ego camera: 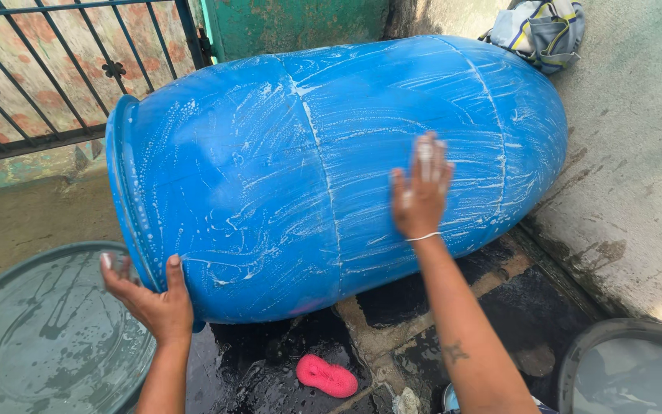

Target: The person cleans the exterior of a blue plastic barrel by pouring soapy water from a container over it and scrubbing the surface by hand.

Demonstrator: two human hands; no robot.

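Observation:
A large blue plastic barrel lies on its side on the wet floor, streaked with white soap suds. My left hand grips the barrel's rim at the lower left, thumb and fingers around the edge. My right hand lies flat on the barrel's curved side, fingers spread and soapy, holding nothing. A thin band circles that wrist. A pink scrub sponge lies on the dark wet floor below the barrel, between my two arms.
A round grey-green lid or tub sits at the lower left. Another round container rim shows at the lower right. A black metal gate stands behind, a grey bag lies at the top right on concrete.

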